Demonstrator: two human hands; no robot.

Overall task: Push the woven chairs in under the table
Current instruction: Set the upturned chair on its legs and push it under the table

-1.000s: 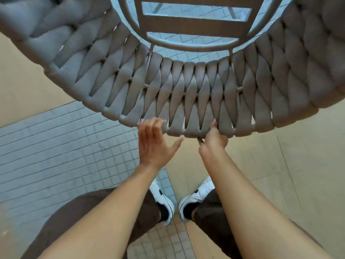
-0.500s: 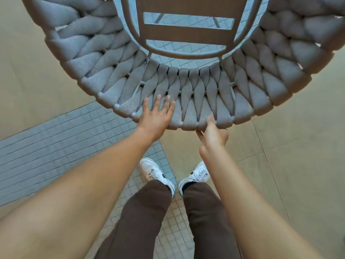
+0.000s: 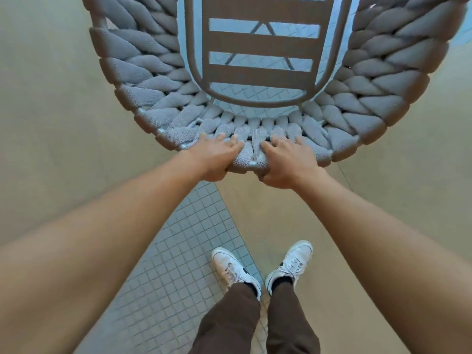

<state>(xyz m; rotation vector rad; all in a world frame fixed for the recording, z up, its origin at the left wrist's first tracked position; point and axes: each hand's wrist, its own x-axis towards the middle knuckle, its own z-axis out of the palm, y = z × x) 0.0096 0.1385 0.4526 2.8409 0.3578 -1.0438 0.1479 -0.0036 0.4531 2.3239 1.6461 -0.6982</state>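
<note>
Two kinds of flooring meet underfoot: on the left lies smooth beige floor (image 3: 46, 118), then a diagonal strip of small pale grey-blue square tiles (image 3: 163, 272) runs from the lower left up toward the middle, and smooth beige paving resumes on the right, crossed by a thin seam. The woven chair (image 3: 260, 80) fills the upper middle of the view, seen from above and behind, its curved back made of thick grey woven straps wrapped over a tubular frame. Through its slatted seat more of the small tiles show below, along with thin crossed struts. The left hand (image 3: 213, 158) grips the top rim of the chair back just left of centre, its fingers (image 3: 231, 143) curled over the weave and the thumb tucked beneath the rim. Just beside it, with a short stretch of weave between them, the right hand (image 3: 286, 162) holds the same rim in the same way, fingers bent over the top and thumb under. Both bare forearms reach forward from the lower corners. Below, brown trousers (image 3: 252, 320) end in a pair of white shoes (image 3: 263, 269), the left one on the tiles, the right one on the beige paving.
</note>
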